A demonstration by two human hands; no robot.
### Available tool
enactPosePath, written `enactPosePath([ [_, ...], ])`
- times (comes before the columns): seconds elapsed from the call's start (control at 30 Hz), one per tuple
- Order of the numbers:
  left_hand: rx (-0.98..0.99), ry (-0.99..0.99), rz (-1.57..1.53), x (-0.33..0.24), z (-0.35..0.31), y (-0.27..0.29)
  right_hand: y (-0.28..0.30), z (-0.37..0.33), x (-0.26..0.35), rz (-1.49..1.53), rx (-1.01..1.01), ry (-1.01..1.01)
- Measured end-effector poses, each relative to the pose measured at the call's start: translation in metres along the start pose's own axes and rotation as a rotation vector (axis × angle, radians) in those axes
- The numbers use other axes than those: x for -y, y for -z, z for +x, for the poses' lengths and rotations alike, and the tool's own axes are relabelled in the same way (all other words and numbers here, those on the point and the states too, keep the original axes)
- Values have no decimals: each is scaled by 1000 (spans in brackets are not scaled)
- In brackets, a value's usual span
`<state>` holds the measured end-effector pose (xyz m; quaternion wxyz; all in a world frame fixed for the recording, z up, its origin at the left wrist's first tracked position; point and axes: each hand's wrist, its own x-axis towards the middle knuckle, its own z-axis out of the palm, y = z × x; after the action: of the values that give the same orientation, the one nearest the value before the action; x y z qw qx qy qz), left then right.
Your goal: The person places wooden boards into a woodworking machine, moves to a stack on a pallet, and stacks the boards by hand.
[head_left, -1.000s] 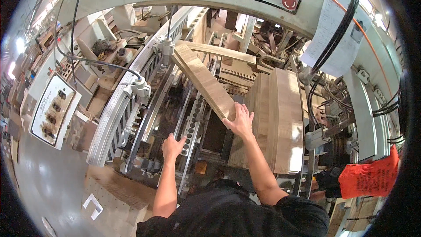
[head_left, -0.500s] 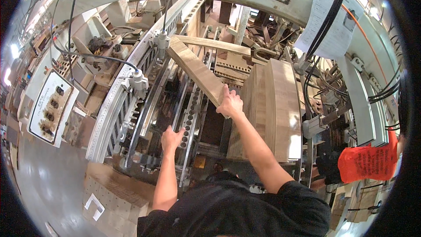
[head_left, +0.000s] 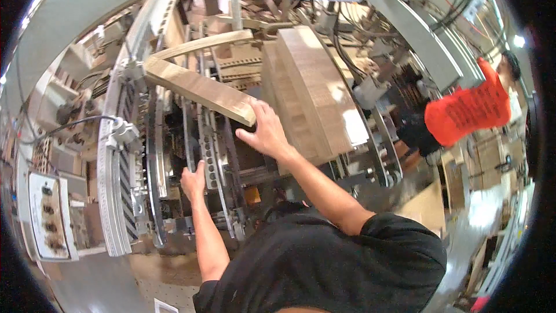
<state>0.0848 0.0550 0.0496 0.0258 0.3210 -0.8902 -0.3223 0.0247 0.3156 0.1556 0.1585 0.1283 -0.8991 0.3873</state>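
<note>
A long wooden board (head_left: 200,90) lies slanted across the machine's rails, its far left end meeting a second, curved wooden piece (head_left: 202,44). My right hand (head_left: 267,130) is at the board's near right end. Its fingers reach the end of the board and its thumb stands apart in the air, so the hand is open. Lower and to the left, my left hand (head_left: 193,183) hovers at or touches the metal rails (head_left: 209,159); contact is unclear. Its thumb is spread from the fingers and nothing shows in it.
Right of my right hand stands a stack of wooden boards (head_left: 315,90). A ruled metal beam (head_left: 113,188) with a pneumatic cylinder (head_left: 123,130) borders the left. A control box (head_left: 48,214) sits farther left. A person in an orange shirt (head_left: 468,111) is at the right.
The view has swung right, shifting the machine leftward in the picture. My right hand's thumb has come away from the board's end. The left hand stays low by the rails.
</note>
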Motion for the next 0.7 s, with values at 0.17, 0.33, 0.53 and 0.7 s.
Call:
enactPosePath([
  [0.17,-30,-82,-24,4,5,-9,43,-149,-5,203,-45,-236],
  [0.33,22,-145,-198,15,11,-11,91,-207,-49,423,-453,-864],
  [0.53,-40,-264,-131,31,15,-22,102,-189,-115,1172,-557,-1061],
  [0.7,27,-275,-75,35,16,-17,92,-159,-137,1353,-580,-1142],
])
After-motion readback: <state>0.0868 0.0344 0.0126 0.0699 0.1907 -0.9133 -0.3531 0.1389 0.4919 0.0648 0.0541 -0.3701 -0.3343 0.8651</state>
